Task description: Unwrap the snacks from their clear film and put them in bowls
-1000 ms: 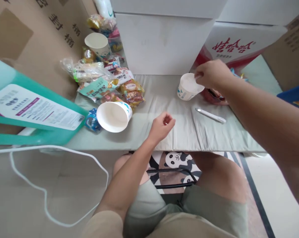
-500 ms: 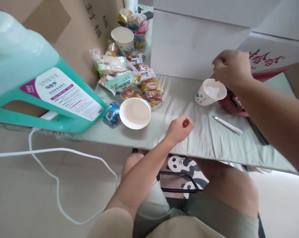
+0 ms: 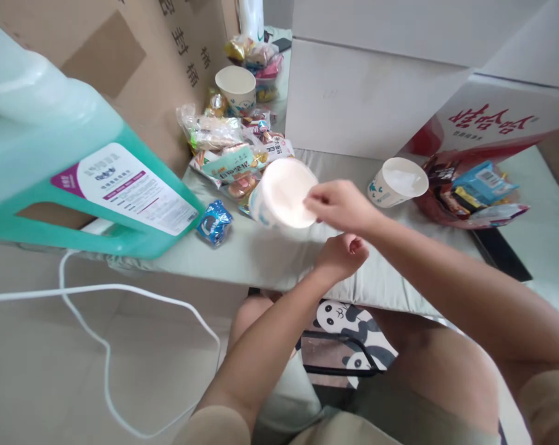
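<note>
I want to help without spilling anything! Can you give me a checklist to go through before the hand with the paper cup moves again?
1. Right hand has hold of the paper cup by its rim: ok.
2. Cup upright: not ok, it is tipped, mouth toward the camera.
3. Cup has nothing in it to spill: ok, the inside shows plain white.
4. Left hand free: cannot tell, it is curled into a fist.
5. Second cup out of the way: ok, it stands apart, to the right.
6. Snack packets clear of the cup: cannot tell, they lie close behind it.

paper cups (image 3: 283,193): 3 | detergent jugs (image 3: 70,173): 1 | hands (image 3: 340,205): 2
</note>
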Demonstrator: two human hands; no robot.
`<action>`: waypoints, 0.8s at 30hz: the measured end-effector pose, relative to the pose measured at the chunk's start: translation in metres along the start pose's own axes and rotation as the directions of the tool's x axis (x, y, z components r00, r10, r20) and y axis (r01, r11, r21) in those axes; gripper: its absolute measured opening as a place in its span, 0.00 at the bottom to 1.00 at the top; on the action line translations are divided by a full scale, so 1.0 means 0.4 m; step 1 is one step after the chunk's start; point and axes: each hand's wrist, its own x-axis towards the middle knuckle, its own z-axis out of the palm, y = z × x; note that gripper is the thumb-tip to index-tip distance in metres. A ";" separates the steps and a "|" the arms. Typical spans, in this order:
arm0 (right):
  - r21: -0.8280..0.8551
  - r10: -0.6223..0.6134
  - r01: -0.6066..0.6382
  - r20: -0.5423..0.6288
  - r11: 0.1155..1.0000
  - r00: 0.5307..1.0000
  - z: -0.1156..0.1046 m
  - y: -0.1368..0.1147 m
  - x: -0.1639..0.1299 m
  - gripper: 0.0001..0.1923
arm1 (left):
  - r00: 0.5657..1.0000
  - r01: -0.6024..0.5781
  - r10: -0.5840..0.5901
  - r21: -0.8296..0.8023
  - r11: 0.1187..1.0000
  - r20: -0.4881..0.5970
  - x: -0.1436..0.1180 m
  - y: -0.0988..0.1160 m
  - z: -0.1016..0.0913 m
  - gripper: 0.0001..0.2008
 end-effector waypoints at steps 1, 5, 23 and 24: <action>0.096 0.096 -0.088 -0.087 0.991 0.992 -0.024 0.029 0.011 0.12 | 0.999 -0.036 0.036 -0.008 0.999 0.002 0.002 0.002 -0.002 0.05; 0.331 0.354 -0.243 -0.332 0.912 0.874 -0.082 0.114 0.040 0.09 | 0.989 -0.148 0.147 -0.125 0.981 -0.018 0.011 -0.002 0.000 0.05; 0.665 0.743 -0.518 -0.665 0.538 -0.081 -0.264 0.622 -0.836 0.05 | 0.971 -0.233 0.228 -0.071 0.970 -0.071 0.008 0.007 0.043 0.04; 0.642 0.733 -0.524 -0.679 0.559 -0.050 -0.261 0.621 -0.835 0.06 | 0.969 -0.239 0.234 -0.051 0.970 -0.085 0.009 0.008 0.049 0.04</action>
